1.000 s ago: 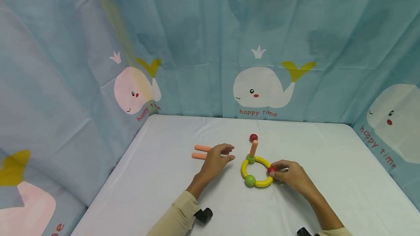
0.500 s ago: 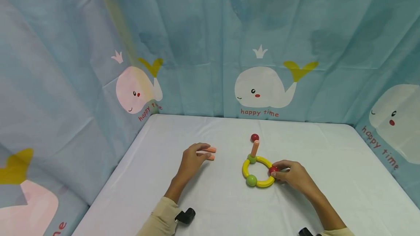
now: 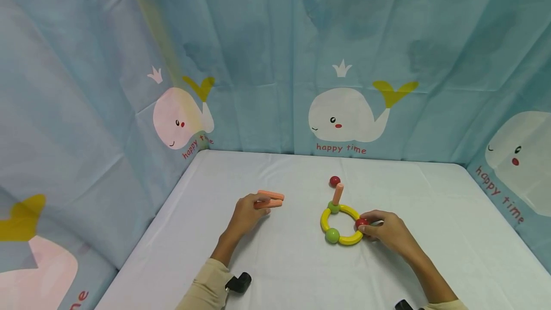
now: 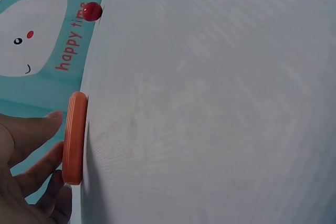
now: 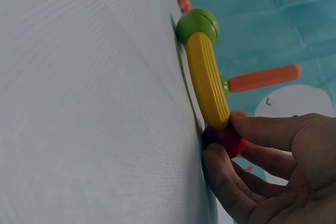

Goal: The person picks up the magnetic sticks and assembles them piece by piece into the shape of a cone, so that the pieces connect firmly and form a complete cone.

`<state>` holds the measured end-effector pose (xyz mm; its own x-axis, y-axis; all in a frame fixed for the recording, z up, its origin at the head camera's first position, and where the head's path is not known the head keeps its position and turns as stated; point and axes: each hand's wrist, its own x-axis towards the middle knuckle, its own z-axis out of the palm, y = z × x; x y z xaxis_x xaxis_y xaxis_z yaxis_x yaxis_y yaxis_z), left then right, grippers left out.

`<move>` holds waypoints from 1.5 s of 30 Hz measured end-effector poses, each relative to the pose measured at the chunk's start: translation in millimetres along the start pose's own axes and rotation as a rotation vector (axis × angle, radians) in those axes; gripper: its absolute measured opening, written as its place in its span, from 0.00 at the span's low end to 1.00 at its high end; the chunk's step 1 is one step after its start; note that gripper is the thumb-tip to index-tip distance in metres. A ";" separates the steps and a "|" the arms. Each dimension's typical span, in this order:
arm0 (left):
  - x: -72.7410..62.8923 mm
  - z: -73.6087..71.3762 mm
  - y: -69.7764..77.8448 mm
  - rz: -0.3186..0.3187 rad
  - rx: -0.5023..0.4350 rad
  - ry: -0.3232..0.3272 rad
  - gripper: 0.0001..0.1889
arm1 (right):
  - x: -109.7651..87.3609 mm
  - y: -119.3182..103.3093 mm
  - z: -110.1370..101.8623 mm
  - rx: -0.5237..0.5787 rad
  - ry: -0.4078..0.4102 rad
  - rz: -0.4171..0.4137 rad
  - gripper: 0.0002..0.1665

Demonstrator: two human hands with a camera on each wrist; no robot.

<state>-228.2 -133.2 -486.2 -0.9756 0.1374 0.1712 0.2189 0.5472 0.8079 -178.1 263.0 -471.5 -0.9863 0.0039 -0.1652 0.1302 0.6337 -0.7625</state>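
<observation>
My left hand [image 3: 246, 213] holds the nearer orange stick [image 3: 275, 203] between thumb and fingers at the left of the table. Behind it lies a second orange stick [image 3: 272, 194]. In the left wrist view, an orange stick [image 4: 75, 139] overlaps the fingertips close over the cloth. Right of centre, my right hand [image 3: 389, 231] pinches a red ball [image 5: 226, 140] joined into a ring of yellow curved pieces [image 3: 351, 240]. Two green balls are part of that ring, one at the front [image 3: 332, 235] and one at the back [image 3: 333, 207]. An orange stick [image 3: 338, 194] rises from the back green ball.
A loose red ball [image 3: 335, 181] lies behind the ring on the white tablecloth [image 3: 297, 271]. Blue curtains with whale prints [image 3: 348, 114] hang along the back and sides of the table.
My left hand moves left to the orange sticks and its fingers close on the nearer one, which turns slightly. My right hand stays on the ring's red ball while the ring shifts a little.
</observation>
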 end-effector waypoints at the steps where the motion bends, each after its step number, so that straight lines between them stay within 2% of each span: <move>1: 0.0 0.1 -0.1 0.001 0.014 0.003 0.17 | -0.2 0.0 -0.3 0.000 -0.001 -0.004 0.26; 3: 0.7 0.6 -0.6 0.007 0.033 0.002 0.17 | -0.4 0.1 -0.4 0.001 0.000 0.001 0.25; 10: 0.6 2.5 0.5 -0.043 0.061 -0.033 0.16 | -0.2 2.3 -0.7 -0.010 0.005 -0.005 0.26; 15: -2.2 2.2 0.5 -0.055 0.089 -0.047 0.17 | -0.6 3.8 -2.1 -0.008 0.026 -0.006 0.27; 24: -1.5 4.7 3.0 -0.026 0.053 -0.032 0.15 | -2.5 4.9 -2.2 -0.014 0.046 0.009 0.26; 30: 1.5 10.3 7.1 -0.009 -0.020 -0.013 0.15 | -5.6 2.1 -1.8 -0.023 0.035 0.016 0.26; 35: 3.3 14.4 10.1 0.021 -0.052 -0.011 0.18 | -7.8 -1.0 -1.7 -0.033 0.014 -0.002 0.29; 45: 2.1 26.2 21.0 0.051 -0.091 -0.036 0.19 | -11.6 -6.2 0.7 0.007 -0.057 -0.024 0.27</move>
<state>-225.1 -99.8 -483.7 -0.9616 0.1934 0.1947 0.2643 0.4620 0.8466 -167.4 258.6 -465.3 -0.9818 -0.0556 -0.1817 0.1071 0.6280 -0.7708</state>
